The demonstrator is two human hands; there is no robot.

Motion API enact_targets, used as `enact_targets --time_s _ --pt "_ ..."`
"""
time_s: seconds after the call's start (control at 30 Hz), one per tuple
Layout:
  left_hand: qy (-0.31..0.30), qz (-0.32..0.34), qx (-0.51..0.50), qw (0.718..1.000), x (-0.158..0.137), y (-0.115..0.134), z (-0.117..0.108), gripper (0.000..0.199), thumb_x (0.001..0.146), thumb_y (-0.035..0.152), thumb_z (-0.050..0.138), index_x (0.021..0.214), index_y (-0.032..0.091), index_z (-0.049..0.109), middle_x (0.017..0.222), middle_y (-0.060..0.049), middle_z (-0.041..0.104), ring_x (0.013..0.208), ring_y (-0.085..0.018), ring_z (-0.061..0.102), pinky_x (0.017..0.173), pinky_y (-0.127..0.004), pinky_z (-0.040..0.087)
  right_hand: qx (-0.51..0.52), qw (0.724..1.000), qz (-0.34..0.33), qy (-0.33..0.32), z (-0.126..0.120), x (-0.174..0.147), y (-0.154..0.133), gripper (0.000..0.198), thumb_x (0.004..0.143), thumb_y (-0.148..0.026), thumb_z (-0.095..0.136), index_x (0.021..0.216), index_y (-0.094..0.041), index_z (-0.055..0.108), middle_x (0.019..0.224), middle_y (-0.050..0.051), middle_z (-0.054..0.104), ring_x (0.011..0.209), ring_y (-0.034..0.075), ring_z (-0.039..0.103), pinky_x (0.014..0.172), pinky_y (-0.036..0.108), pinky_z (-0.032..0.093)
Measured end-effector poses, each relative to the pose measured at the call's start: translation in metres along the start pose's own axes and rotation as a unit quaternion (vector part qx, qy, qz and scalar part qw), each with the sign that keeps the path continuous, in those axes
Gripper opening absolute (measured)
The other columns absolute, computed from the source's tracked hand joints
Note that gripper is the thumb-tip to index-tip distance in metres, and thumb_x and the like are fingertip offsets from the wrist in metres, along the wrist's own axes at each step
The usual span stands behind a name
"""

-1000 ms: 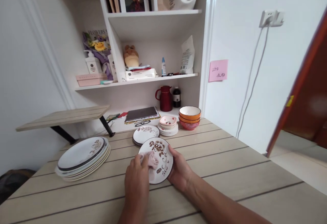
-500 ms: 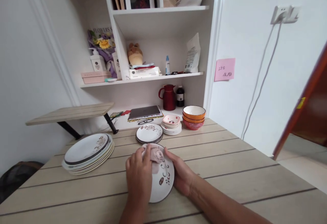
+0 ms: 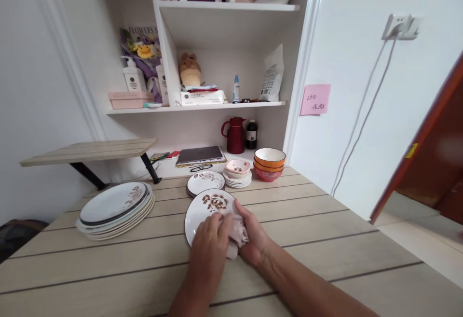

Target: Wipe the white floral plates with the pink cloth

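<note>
We see the left hand (image 3: 210, 237) pinching a pale pink cloth (image 3: 238, 232), back of the hand upward, forearm rising from below. The cloth bunches just right of those fingers, over the right part of a round, flower-patterned plate (image 3: 197, 213), which shows no long axis and lies between our two hands. The right hand (image 3: 255, 237), nearer that covered edge, grips the rim, forearm slanting in. Just beyond both hands, we find a small plate stack (image 3: 206, 182).
</note>
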State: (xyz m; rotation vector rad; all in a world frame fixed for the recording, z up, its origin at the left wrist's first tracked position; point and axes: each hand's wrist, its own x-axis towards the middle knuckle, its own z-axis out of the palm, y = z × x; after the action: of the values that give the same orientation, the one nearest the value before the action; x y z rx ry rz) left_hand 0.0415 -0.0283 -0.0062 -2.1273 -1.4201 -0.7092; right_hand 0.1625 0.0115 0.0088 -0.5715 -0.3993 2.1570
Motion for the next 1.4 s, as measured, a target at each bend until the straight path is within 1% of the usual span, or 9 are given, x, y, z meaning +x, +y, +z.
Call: enact_targets --time_s 0.13,0.3,0.43,0.53,0.73,0.97,1.1,1.23,1.4 --pt "0.064 0.027 -0.021 0.997 0.004 -0.006 -0.005 0.025 0.084 0.011 0.052 0.103 0.022 0.065 0.108 -0.007 0.062 0.092 -0.02 0.057 0.079 -0.034 0.047 -0.047 0.998 0.007 -0.03 0.001 -0.003 0.007 0.044 0.084 -0.05 0.053 0.093 -0.009 0.066 0.083 0.011 0.073 0.079 0.024 0.069 0.085 0.037 0.048" --pt "0.096 -0.067 0.011 0.993 0.008 -0.02 -0.017 0.028 0.084 0.017 0.057 0.109 0.027 0.064 0.111 -0.006 0.063 0.097 -0.023 0.055 0.089 -0.042 0.04 -0.063 0.997 -0.003 -0.049 0.003 -0.003 0.011 0.051 0.083 -0.051 0.055 0.112 -0.008 0.062 0.097 0.014 0.072 0.087 0.024 0.068 0.091 0.039 0.045" --pt "0.074 -0.139 0.061 0.986 0.007 -0.027 -0.02 0.033 0.084 0.018 0.057 0.115 0.029 0.063 0.114 -0.006 0.063 0.099 -0.025 0.054 0.09 -0.046 0.039 -0.029 0.999 -0.012 -0.026 0.005 -0.001 0.009 0.053 0.085 -0.051 0.052 0.119 -0.01 0.058 0.102 0.013 0.072 0.095 0.025 0.067 0.093 0.04 0.044" --pt "0.037 -0.153 0.068 0.985 0.007 -0.029 -0.017 0.033 0.085 0.019 0.056 0.116 0.029 0.063 0.113 -0.006 0.063 0.098 -0.025 0.054 0.089 -0.046 0.04 0.022 0.998 -0.048 -0.013 0.003 0.002 0.004 0.053 0.089 -0.049 0.044 0.124 -0.01 0.054 0.108 0.013 0.07 0.099 0.025 0.065 0.093 0.041 0.044" --pt "-0.029 -0.096 0.021 0.995 0.006 -0.018 -0.007 0.037 0.084 0.015 0.056 0.118 0.028 0.061 0.114 -0.005 0.061 0.099 -0.022 0.055 0.083 -0.036 0.046 0.077 0.994 -0.077 -0.005 -0.002 0.007 -0.004 0.053 0.092 -0.046 0.039 0.127 -0.008 0.051 0.113 0.015 0.067 0.102 0.024 0.064 0.093 0.041 0.044" --pt "-0.003 -0.029 0.005 1.0 0.002 -0.009 -0.002 0.041 0.083 0.012 0.057 0.12 0.028 0.059 0.113 -0.004 0.061 0.098 -0.02 0.056 0.082 -0.033 0.047 0.033 0.997 -0.044 -0.05 -0.003 0.004 0.0 0.053 0.088 -0.049 0.048 0.118 -0.007 0.057 0.104 0.014 0.071 0.095 0.024 0.066 0.093 0.038 0.044" --pt "0.015 -0.062 -0.004 0.998 0.004 -0.017 -0.003 0.04 0.084 0.014 0.056 0.121 0.03 0.059 0.112 -0.005 0.062 0.099 -0.02 0.056 0.086 -0.035 0.045 -0.02 0.998 -0.039 -0.054 -0.002 0.004 0.007 0.051 0.086 -0.048 0.053 0.117 -0.008 0.059 0.1 0.013 0.072 0.094 0.024 0.066 0.094 0.038 0.043" --pt "0.017 -0.127 0.031 0.991 0.004 -0.027 -0.003 0.041 0.087 0.015 0.052 0.124 0.03 0.056 0.115 -0.006 0.061 0.102 -0.021 0.055 0.094 -0.041 0.039 -0.034 0.997 -0.046 -0.044 -0.001 0.005 0.01 0.05 0.086 -0.047 0.052 0.12 -0.01 0.057 0.104 0.012 0.071 0.098 0.024 0.065 0.095 0.04 0.043" --pt "-0.034 -0.187 0.055 0.98 0.003 -0.029 -0.002 0.043 0.088 0.018 0.051 0.129 0.031 0.052 0.115 -0.008 0.06 0.103 -0.022 0.055 0.088 -0.04 0.04 -0.005 0.997 -0.066 -0.043 -0.002 0.007 0.008 0.05 0.089 -0.046 0.047 0.125 -0.012 0.054 0.113 0.011 0.068 0.104 0.023 0.063 0.096 0.041 0.042"
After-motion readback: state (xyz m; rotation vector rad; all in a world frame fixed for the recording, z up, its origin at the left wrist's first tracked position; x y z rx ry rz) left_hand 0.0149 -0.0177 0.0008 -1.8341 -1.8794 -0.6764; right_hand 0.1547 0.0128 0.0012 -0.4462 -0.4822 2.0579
